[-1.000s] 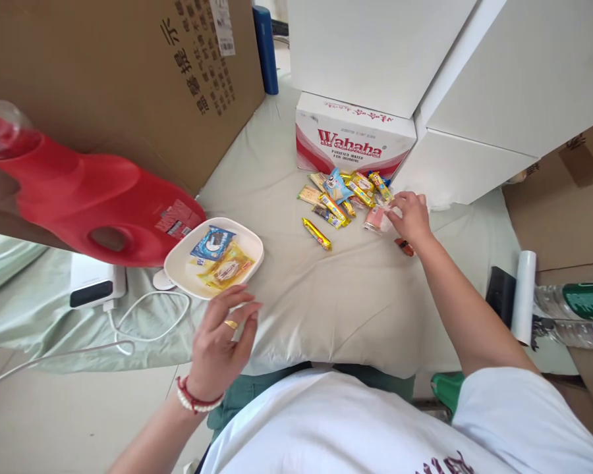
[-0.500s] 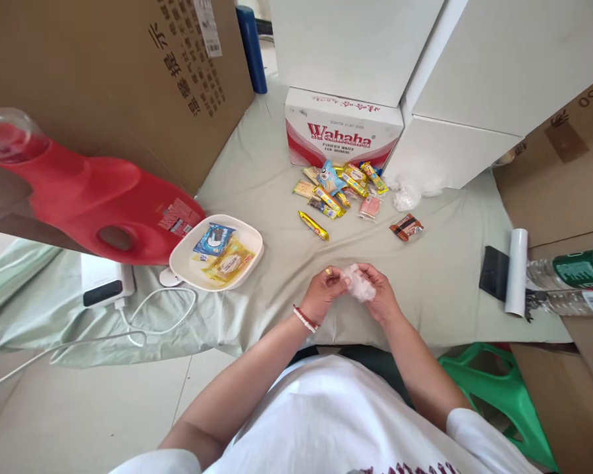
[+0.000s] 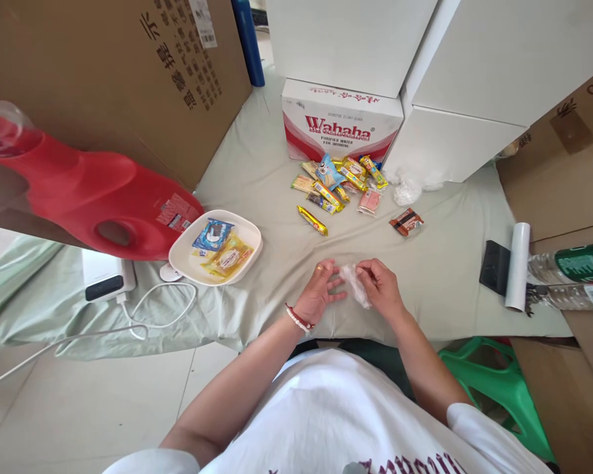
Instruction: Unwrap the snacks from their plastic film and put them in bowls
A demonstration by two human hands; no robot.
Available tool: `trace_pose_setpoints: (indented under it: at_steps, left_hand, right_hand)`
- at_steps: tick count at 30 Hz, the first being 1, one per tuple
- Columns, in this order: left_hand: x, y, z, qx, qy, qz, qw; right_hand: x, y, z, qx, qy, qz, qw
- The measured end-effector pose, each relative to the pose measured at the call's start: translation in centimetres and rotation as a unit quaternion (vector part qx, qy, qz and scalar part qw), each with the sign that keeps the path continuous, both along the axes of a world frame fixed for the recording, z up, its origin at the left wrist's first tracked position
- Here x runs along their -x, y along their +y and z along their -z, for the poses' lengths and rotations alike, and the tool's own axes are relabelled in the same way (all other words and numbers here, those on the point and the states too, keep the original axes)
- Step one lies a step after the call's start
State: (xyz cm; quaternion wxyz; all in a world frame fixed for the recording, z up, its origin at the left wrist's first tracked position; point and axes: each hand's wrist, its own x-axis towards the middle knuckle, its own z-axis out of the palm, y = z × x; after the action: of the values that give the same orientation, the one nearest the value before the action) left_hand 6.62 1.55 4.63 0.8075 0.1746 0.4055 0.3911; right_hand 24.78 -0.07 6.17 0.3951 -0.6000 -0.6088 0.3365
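My right hand (image 3: 383,284) pinches a crumpled clear plastic bag (image 3: 353,282) low over the pale green cloth (image 3: 286,276). My left hand (image 3: 321,289) is just left of the bag, fingers spread and touching its edge. A white plate (image 3: 244,232) with a blue snack packet (image 3: 212,235) and a yellow one (image 3: 228,258) sits to the left. A pile of several snack packets (image 3: 338,181) lies further out, with a pink packet (image 3: 369,202) and a brown packet (image 3: 406,222) beside it.
A red jug (image 3: 89,197) lies at left by a big cardboard box (image 3: 103,72). A Wahaha box (image 3: 340,125) and white boxes (image 3: 464,92) stand behind. A power bank with cable (image 3: 106,283), a phone (image 3: 494,266), a white roll (image 3: 516,263), water bottles (image 3: 573,276) and a green stool (image 3: 499,388) lie around.
My right hand drew back from the snack pile with a clear bag. Both hands met in front of me; now my left hand's fingers have spread off the bag.
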Motion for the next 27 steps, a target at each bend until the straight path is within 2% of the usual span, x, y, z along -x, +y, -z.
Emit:
trace_pose_setpoints:
  at_steps: [3, 6, 8, 11, 15, 18, 20, 22, 27]
  left_hand:
    - [-0.5, -0.3, -0.2, -0.014, 0.079, 0.016, 0.997]
    - [-0.7, -0.1, 0.2, -0.008, 0.06, 0.055, 0.997]
    - [-0.3, 0.3, 0.7, -0.004, 0.022, 0.065, 0.998]
    - [0.5, 0.8, 1.4, -0.017, 0.0, 0.043, 0.999]
    - [1.5, 1.2, 1.5, -0.041, -0.006, 0.03, 0.999]
    - [1.8, 1.4, 1.0, -0.061, -0.013, 0.054, 0.997]
    - [1.9, 1.6, 0.7, -0.067, -0.008, 0.07, 0.995]
    - [2.2, 1.8, 0.7, -0.077, 0.015, 0.097, 0.992]
    - [4.1, 2.7, 0.6, -0.151, 0.088, 0.172, 0.969]
  right_hand:
    - [0.6, -0.3, -0.5, -0.055, -0.061, -0.017, 0.996]
    - [0.7, -0.4, -0.8, -0.059, -0.035, -0.003, 0.998]
    - [0.3, -0.2, -0.8, -0.046, -0.008, 0.03, 0.998]
    - [-0.4, 0.0, -0.4, -0.006, 0.05, 0.083, 0.995]
    - [-0.7, 0.2, 0.1, 0.066, 0.152, 0.131, 0.977]
    - [-0.7, 0.1, 0.1, 0.087, 0.142, 0.071, 0.983]
    - [-0.8, 0.0, 0.1, 0.085, 0.065, -0.011, 0.994]
    - [-1.2, 0.0, 0.3, 0.083, -0.012, -0.056, 0.995]
    - [-3.1, 0.1, 0.8, 0.045, -0.075, -0.025, 0.996]
